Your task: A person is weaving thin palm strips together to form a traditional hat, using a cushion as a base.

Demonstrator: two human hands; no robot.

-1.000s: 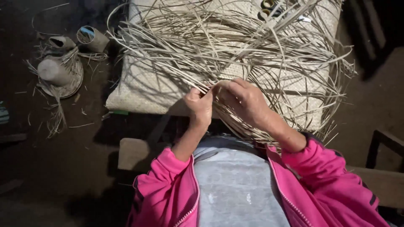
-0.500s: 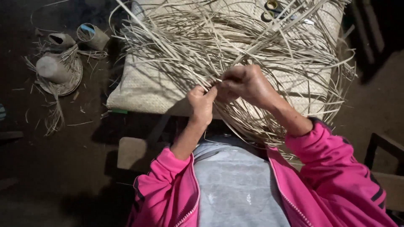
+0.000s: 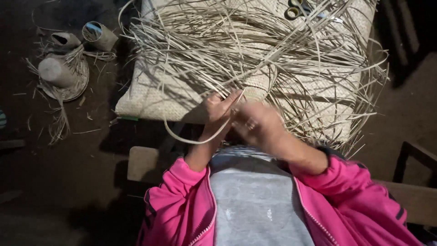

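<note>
My left hand (image 3: 217, 111) pinches pale straw strands (image 3: 236, 54) at the near edge of a woven straw piece (image 3: 261, 84), fingers stretched toward the right. One loose strand (image 3: 191, 139) curls down below it in a loop. My right hand (image 3: 257, 125) is blurred, closed around strands right beside the left hand. Long loose strands fan out from the woven piece over a woven mat (image 3: 154, 98). Pink sleeves cover both arms.
Scissors (image 3: 296, 8) lie at the mat's far edge. On the dark floor to the left sit an unfinished straw hat (image 3: 61, 75) and two small cups (image 3: 98, 35). A wooden bench (image 3: 143, 161) is under me; a chair frame (image 3: 416, 157) stands at right.
Both hands dropped toward me and to the left with the strands. The right hand pulled down from the weave, and a strand now loops below the left hand.
</note>
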